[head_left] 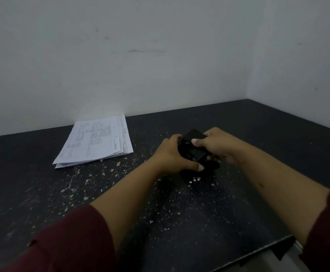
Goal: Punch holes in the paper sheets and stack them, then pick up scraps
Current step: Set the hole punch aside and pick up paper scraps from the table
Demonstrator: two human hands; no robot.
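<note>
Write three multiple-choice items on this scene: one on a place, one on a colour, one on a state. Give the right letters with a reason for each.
1. Where does the paper stack lie relative to the hands?
A. To their left, near the wall
B. To their right
C. Under them

2. What colour are the sleeves?
A. White
B. Dark red
C. Green

3. What are the hands doing with the hole punch?
A. Both hold it
B. Only the left touches it
C. Neither touches it

Answers:
1. A: the stack sits on the table left of the hands, close to the wall.
2. B: both sleeves are dark red.
3. A: the left hand and the right hand each grip a side of the punch.
</note>
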